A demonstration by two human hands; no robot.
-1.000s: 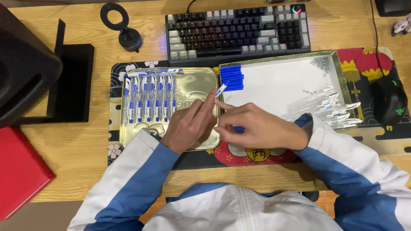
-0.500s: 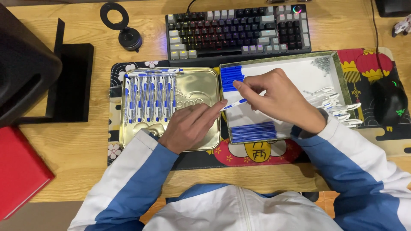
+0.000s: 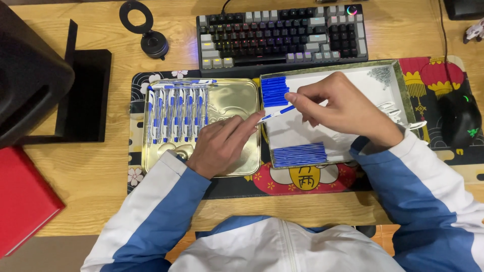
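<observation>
My left hand [image 3: 222,146] rests on the gold metal tray [image 3: 237,95] and pinches a white pen barrel [image 3: 268,117] that points up and to the right. My right hand [image 3: 343,108] is over the white tray [image 3: 348,75], holding a short blue pen part [image 3: 288,108] against the barrel's end. A pile of blue pen parts [image 3: 275,90] lies in the white tray's far left corner, beside my right fingertips. A row of several blue-and-white pens [image 3: 176,113] lies on the left side of the gold tray.
A bundle of thin blue refills [image 3: 300,153] lies at the white tray's near edge, with white barrels [image 3: 401,113] at its right side. Around the mat are a keyboard [image 3: 282,30], a black mouse [image 3: 461,118], a black stand [image 3: 30,75] and a red book [image 3: 20,201].
My right hand went from beside my left hand up to the blue pile, then came back a little with a blue part. My left hand has barely moved.
</observation>
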